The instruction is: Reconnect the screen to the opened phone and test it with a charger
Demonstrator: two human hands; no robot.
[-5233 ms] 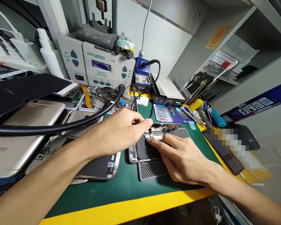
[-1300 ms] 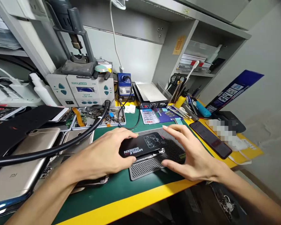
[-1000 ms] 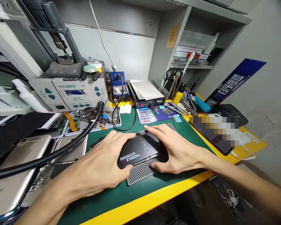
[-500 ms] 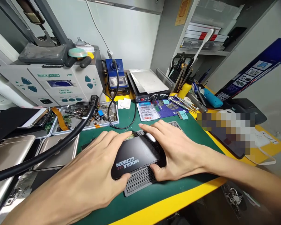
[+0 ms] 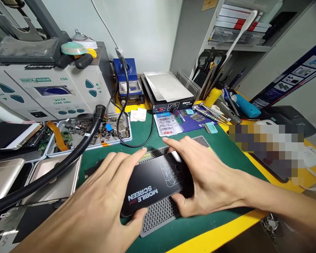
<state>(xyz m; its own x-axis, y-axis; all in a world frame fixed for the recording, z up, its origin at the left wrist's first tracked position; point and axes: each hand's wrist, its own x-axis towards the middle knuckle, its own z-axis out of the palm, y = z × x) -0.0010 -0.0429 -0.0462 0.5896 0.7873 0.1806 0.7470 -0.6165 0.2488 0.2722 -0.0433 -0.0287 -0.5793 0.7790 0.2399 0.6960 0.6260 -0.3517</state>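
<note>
A black phone screen (image 5: pixel 152 175), printed with upside-down "MOBILE SCREEN" lettering and a faint outline drawing, is held by its two ends. My left hand (image 5: pixel 102 196) grips the left end, thumb on the near edge and fingers along the far edge. At the other end, my right hand (image 5: pixel 208 175) holds it the same way, its index finger stretched out past the far edge. Under the screen lies a grey honeycomb pad (image 5: pixel 160 214) on the green mat (image 5: pixel 226 207). Whether the screen touches the pad I cannot tell.
A hot-air station (image 5: pixel 52 91) stands at the back left, its black hose (image 5: pixel 76 163) crossing the left side above gold phone backs (image 5: pixel 52 175). Behind are a tray of circuit boards (image 5: pixel 113 131) and a heating plate (image 5: pixel 171 89). Tools (image 5: pixel 213 112) lie at the right rear.
The view has shifted, so the surroundings appear displaced. Both hands keep hold of the screen, whose top face now shows more fully, with the outline drawing visible.
</note>
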